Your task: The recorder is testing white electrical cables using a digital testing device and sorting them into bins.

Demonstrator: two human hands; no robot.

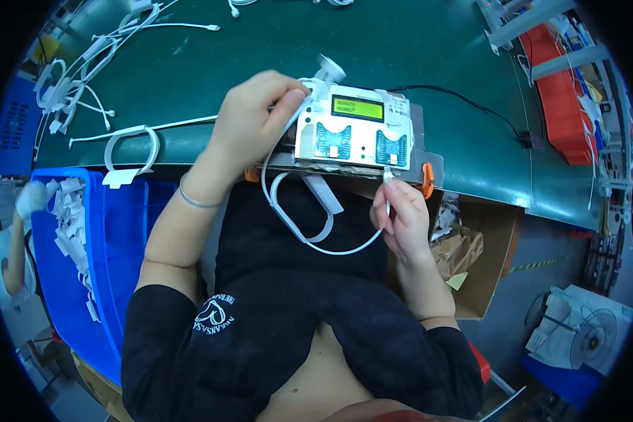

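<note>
A white cable tester [362,128] with a lit green display [357,108] sits at the near edge of the table. My left hand [257,112] is closed at its upper left corner, thumb and forefinger pinching a white cable [341,252]. That cable hangs in a loop below the tester, with a white paper band [321,190] around part of it. Its other end runs to my right hand [404,214], whose fingertips pinch a plug [387,176] against the tester's lower right edge. How far the plug sits in the port is too small to tell.
Another banded white cable [151,146] lies left on the green table [260,42], near more bundled cables [84,70]. A blue bin [91,176] with paper scraps stands at left. Orange clamps [427,180] flank the tester; right are a cardboard box [496,260] and red tray [555,91].
</note>
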